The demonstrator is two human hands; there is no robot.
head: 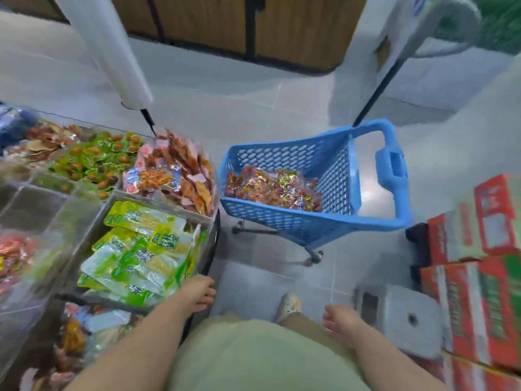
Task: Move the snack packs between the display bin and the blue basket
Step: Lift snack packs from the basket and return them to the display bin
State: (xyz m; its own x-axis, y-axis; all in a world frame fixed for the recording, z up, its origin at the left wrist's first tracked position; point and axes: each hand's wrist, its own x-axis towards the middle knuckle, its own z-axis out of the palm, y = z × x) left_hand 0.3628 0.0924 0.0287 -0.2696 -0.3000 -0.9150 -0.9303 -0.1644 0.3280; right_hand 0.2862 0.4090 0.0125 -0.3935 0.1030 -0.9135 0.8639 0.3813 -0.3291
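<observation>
Both hands, left hand and right hand, hang loosely spread, holding nothing; ahead of them, glossy red-and-yellow snack packs heap inside the blue basket.

The person wears a pale sage-green top that fills the lower middle of the view, loose and plain, with no print or lettering showing. Both forearms are bare, with no sleeves, watch or bracelet showing on them, and the left hand and right hand carry no gloves or rings that can be made out. Below the top's hem shows a strip of tan trousers or shorts, and one foot wears a cream-white perforated clog with a small orange charm on it.
</observation>
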